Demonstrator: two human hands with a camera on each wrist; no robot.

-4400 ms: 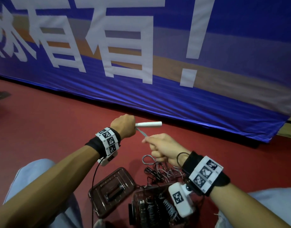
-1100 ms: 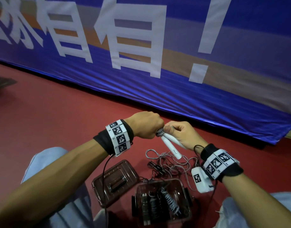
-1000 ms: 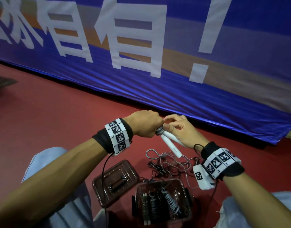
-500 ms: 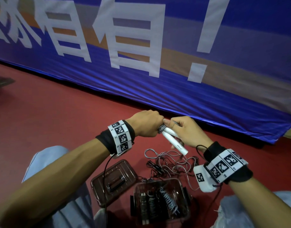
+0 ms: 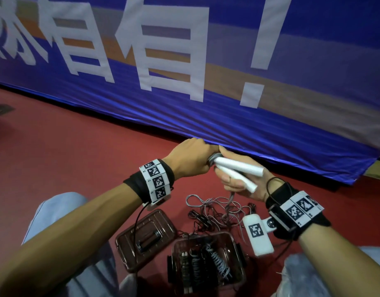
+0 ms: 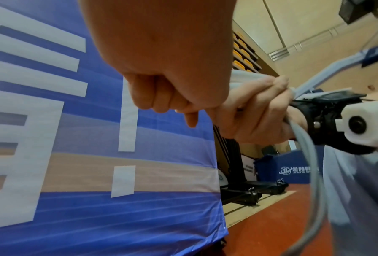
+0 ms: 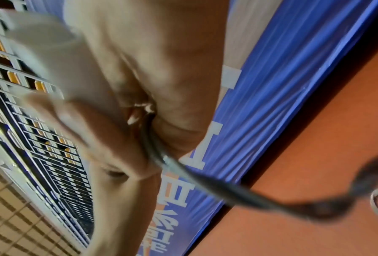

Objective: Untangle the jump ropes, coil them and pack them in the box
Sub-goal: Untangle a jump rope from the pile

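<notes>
My left hand [image 5: 194,159] is a fist round the grey cord wound at the near ends of two white jump-rope handles [image 5: 238,166]. My right hand [image 5: 234,185], palm up, grips both handles, which point right. From it the grey rope [image 5: 230,198] drops to a tangle of grey and black ropes [image 5: 214,213] on the red floor. In the left wrist view my left hand [image 6: 172,86] is closed beside the right hand [image 6: 254,119], and the grey rope [image 6: 311,155] hangs down. The right wrist view is blurred and shows the rope [image 7: 183,169] leaving the palm.
A clear brown box [image 5: 241,264] stands open between my knees with several coiled ropes inside. Its lid [image 5: 146,236] lies to its left. A blue banner [image 5: 206,103] hangs just beyond my hands. Red floor stretches to the left.
The handles have swung from pointing down-right to lying almost level, pointing right. My right hand has turned palm up under them. My left hand stays at their near ends.
</notes>
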